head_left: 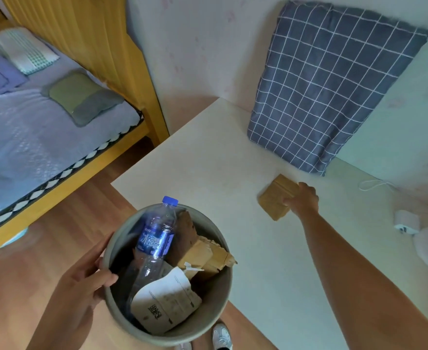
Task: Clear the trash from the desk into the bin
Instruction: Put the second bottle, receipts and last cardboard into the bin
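A round grey bin [215, 306] is held at the desk's near-left edge, with my left hand [81, 279] gripping its left rim. Inside lie a plastic water bottle with a blue cap [154, 238], brown cardboard pieces [202, 251] and a crumpled white paper [167, 301]. On the white desk [207, 157] lies a flat brown cardboard piece [273, 198]. My right hand [304, 199] rests on its right edge with the fingers curled over it.
A grey checked cushion [329, 89] leans on the wall at the desk's back. A white cord [372, 184] and white round devices [415, 231] lie at the right. A yellow-framed bed [43, 137] stands left across the wooden floor. My shoes [221, 335] show below.
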